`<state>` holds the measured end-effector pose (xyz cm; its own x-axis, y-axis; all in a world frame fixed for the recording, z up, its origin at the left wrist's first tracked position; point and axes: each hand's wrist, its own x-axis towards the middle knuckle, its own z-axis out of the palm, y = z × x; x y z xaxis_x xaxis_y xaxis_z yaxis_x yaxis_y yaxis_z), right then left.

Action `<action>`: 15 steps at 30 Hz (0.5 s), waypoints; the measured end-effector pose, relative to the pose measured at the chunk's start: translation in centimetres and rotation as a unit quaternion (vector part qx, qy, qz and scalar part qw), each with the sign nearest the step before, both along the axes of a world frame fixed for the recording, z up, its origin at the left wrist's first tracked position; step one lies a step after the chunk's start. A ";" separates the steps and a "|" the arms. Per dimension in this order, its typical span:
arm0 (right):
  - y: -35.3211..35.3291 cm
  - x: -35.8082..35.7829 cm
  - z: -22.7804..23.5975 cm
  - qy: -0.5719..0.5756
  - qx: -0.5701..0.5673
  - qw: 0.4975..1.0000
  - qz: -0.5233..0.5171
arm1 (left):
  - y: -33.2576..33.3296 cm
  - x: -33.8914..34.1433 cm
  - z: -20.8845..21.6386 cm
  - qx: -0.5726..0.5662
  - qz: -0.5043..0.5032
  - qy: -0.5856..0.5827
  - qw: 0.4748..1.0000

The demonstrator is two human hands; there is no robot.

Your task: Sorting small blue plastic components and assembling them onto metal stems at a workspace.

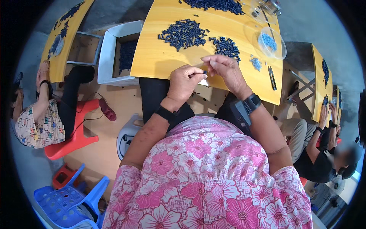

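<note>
My left hand is closed in a pinch near the table's front edge. A small black cylindrical piece shows at its thumb and fingertip. Close beside it, my right hand has its thumb and forefinger drawn together; what they hold, if anything, is too small to make out. Past my hands on the yellow table lie a large heap of black pieces and a smaller heap. To the right are a little pile of pale blue bits and black-handled snips.
A clear round tub of blue bits sits on the table's right side. Left of the table stands a white box with dark pieces inside. Co-workers sit at yellow tables on both sides. Red stool and blue chair stand lower left.
</note>
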<state>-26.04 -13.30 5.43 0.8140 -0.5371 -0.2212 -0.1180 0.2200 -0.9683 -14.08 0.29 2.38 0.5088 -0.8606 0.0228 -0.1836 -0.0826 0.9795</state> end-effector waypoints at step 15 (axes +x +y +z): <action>2.6 -9.4 0.5 -0.087 0.108 0.990 0.025 | 0.0 -5.3 3.0 0.111 -0.138 0.299 0.938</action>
